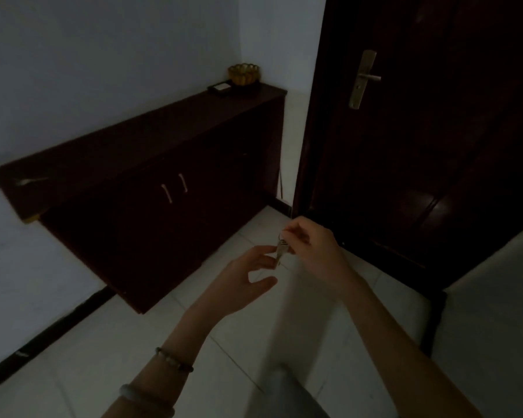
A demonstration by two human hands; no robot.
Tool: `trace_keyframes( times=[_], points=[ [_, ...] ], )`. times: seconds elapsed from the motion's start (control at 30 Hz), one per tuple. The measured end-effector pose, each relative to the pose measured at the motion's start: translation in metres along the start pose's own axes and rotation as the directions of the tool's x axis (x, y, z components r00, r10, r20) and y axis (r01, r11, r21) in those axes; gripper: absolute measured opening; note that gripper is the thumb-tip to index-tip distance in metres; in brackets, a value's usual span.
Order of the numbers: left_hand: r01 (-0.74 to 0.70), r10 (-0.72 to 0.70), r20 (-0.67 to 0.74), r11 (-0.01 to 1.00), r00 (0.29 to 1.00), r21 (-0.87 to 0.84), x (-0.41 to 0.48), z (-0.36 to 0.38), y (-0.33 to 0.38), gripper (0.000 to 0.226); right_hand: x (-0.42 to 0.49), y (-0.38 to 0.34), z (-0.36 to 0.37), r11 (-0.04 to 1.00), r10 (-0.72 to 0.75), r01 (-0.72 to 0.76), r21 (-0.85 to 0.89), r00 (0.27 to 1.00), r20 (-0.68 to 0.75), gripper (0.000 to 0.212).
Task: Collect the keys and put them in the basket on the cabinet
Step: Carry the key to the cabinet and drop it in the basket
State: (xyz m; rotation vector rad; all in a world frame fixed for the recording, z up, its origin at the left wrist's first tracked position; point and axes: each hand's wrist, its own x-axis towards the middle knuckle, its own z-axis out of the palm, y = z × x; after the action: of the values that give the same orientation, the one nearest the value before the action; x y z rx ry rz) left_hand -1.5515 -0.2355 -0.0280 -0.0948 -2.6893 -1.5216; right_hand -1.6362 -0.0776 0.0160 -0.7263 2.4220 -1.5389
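A small bunch of silver keys (280,251) on a ring hangs from my right hand (311,251), whose thumb and finger pinch the ring. Just below and left, my left hand (245,282) is open, palm up, with its fingertips touching the lower end of the keys. A small yellow woven basket (244,73) stands at the far right end of the dark wooden cabinet (151,131), against the wall corner. The room is dim.
A flat dark box with a white label (221,87) lies next to the basket. A pale object (31,181) lies on the cabinet's near left end. A dark door with a metal lever handle (364,78) stands right. White tiled floor (224,351) lies below.
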Motion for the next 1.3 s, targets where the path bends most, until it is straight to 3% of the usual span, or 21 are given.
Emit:
trace_keyframes(
  times=[0.5,0.9,1.3],
  points=[
    [0.017,-0.016,-0.08,1.0,0.997,0.006,0.271,-0.054,-0.047,0.053,0.288,0.06,-0.051,0.997,-0.071,0.073,-0.033,0.995,0.064,0.011],
    [0.1,-0.099,-0.106,0.995,0.989,0.011,0.413,-0.096,-0.095,0.054,0.453,0.098,-0.062,0.993,-0.112,0.114,-0.011,0.987,0.115,0.017],
    [0.027,-0.026,-0.083,1.0,0.996,0.007,0.592,-0.206,-0.167,0.054,0.671,0.11,-0.036,0.991,-0.128,0.13,-0.028,0.99,0.065,0.015]
  ],
)
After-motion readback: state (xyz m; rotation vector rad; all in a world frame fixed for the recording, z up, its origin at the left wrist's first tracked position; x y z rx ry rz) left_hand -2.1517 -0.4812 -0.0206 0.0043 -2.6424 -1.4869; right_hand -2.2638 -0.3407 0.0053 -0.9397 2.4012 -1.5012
